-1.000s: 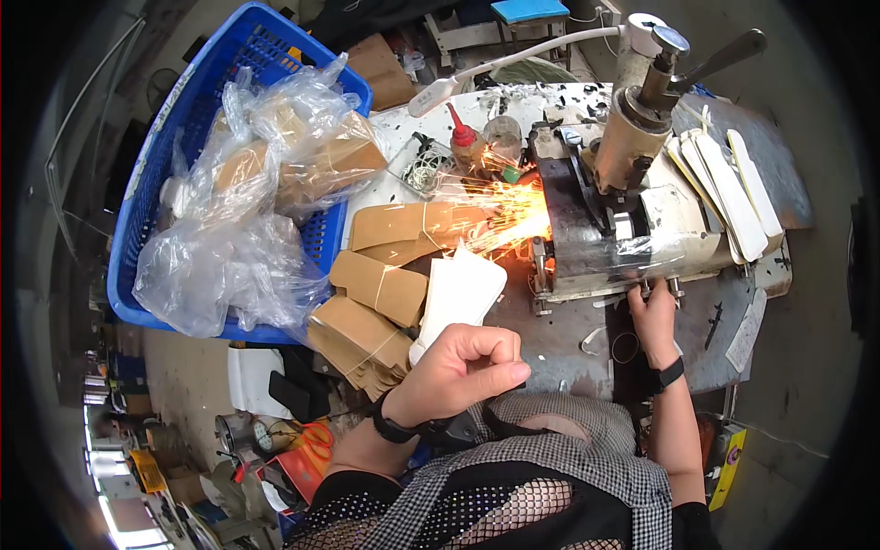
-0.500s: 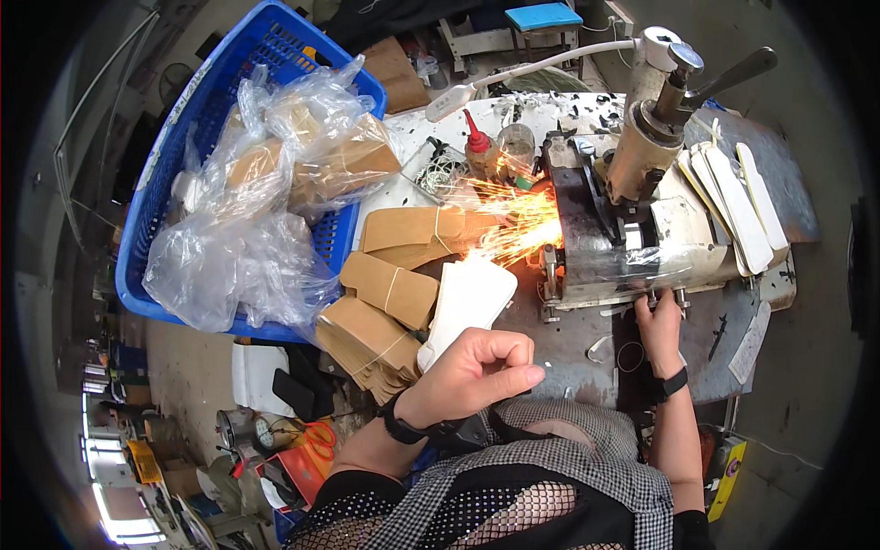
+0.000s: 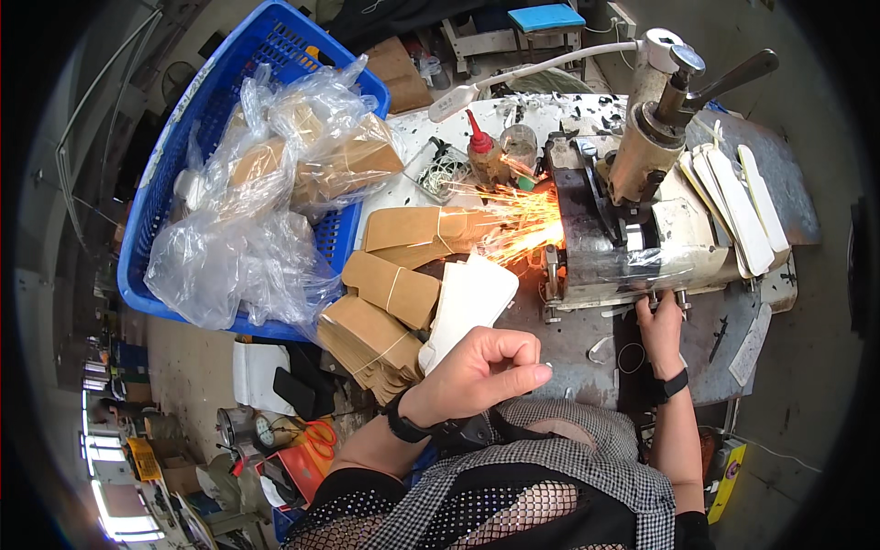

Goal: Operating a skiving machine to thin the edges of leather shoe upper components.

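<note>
The machine (image 3: 632,243) sits on the metal table (image 3: 568,339), throwing orange sparks (image 3: 518,225) to its left over the brown card bundles (image 3: 390,289). The right hand (image 3: 662,323) reaches under the machine's front edge, fingers on the small knobs there; whether it grips one I cannot tell. The left hand (image 3: 481,371) hovers loosely curled and empty, just beside a stack of white cut pieces (image 3: 467,302). A blue basket (image 3: 183,183) holding plastic bags (image 3: 247,229) stands to the left.

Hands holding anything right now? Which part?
Left hand loosely curled, holds nothing visible. Right hand touches the machine at its front lower edge; what it grips cannot be told.
</note>
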{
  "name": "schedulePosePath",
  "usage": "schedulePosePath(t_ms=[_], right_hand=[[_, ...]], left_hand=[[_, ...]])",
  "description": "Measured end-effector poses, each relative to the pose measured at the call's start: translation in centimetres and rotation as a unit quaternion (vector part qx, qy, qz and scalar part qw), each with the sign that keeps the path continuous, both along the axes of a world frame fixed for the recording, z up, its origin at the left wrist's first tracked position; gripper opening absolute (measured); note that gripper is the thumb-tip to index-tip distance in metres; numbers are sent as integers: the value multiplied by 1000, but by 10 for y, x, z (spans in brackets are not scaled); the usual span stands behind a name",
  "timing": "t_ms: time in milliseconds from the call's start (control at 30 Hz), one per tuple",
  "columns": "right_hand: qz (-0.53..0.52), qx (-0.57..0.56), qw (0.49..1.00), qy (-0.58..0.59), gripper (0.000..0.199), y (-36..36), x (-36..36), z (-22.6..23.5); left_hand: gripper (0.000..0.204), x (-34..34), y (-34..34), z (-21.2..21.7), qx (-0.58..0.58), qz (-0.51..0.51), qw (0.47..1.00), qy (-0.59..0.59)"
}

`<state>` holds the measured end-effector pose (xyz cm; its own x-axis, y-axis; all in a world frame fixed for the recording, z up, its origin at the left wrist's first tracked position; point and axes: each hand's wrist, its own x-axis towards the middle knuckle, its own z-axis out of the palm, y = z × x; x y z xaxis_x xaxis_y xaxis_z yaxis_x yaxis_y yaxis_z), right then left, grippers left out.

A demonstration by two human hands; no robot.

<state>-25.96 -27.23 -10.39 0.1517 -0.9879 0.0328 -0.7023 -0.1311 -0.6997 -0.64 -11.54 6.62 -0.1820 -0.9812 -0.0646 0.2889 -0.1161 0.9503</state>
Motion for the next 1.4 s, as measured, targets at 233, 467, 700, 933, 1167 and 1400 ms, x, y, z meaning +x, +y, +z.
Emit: schedulePosePath(t_ms=[233, 467, 700, 933, 1167, 1400], right_hand=[[0, 2, 1000, -2, 29, 1, 2, 6], [-5, -3, 1000, -4, 30, 1, 1, 5], [1, 15, 1000, 9, 31, 0, 3, 4], [89, -100, 991, -7, 38, -6, -11, -12], [64, 35, 996, 45, 37, -10, -11, -5], [68, 33, 997, 25, 37, -10, -11, -8]], left_hand=[[33, 0, 2, -2, 4, 2, 1000, 8], [33, -1, 1, -3, 3, 0, 1000, 7], [32, 4, 4, 4, 25, -1, 996, -81], [31, 0, 4, 3, -49, 36, 993, -100], [30, 5, 20, -10, -23, 85, 996, -27], [25, 2, 28, -20, -54, 117, 992, 5]])
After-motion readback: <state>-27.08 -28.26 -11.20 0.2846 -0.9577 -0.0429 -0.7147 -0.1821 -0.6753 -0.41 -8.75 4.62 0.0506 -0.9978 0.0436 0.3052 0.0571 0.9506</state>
